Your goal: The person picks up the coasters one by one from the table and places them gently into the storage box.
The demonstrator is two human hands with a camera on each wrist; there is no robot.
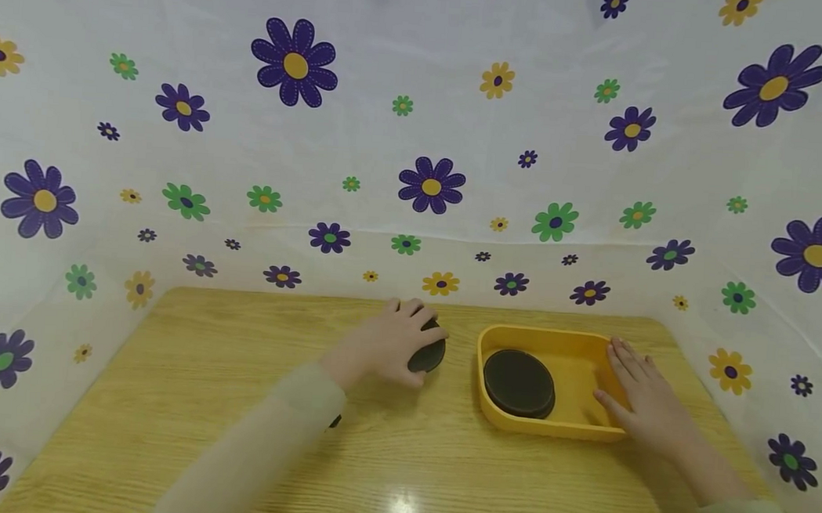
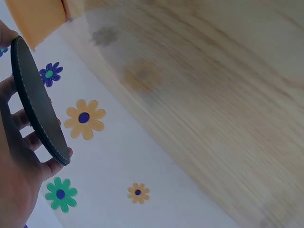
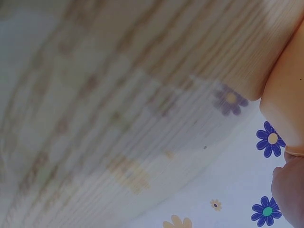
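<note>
In the head view my left hand (image 1: 386,345) grips a round black coaster (image 1: 428,355) by its edges, left of the yellow tray (image 1: 577,431). The left wrist view shows this coaster (image 2: 40,104) tilted on edge, with pale stitching round its rim and my fingers spread behind it. Inside the tray's left end lie black round coasters (image 1: 519,382), apparently stacked. My right hand (image 1: 649,400) rests on the tray's right rim, fingers fairly straight and thumb over the inner side. Only a bit of that hand (image 3: 289,185) shows beside the tray (image 3: 285,90) in the right wrist view.
The wooden table (image 1: 235,356) is glossy and reflects light near its front. A white cloth (image 1: 361,144) with purple, yellow and green flowers stands behind the table and along both sides.
</note>
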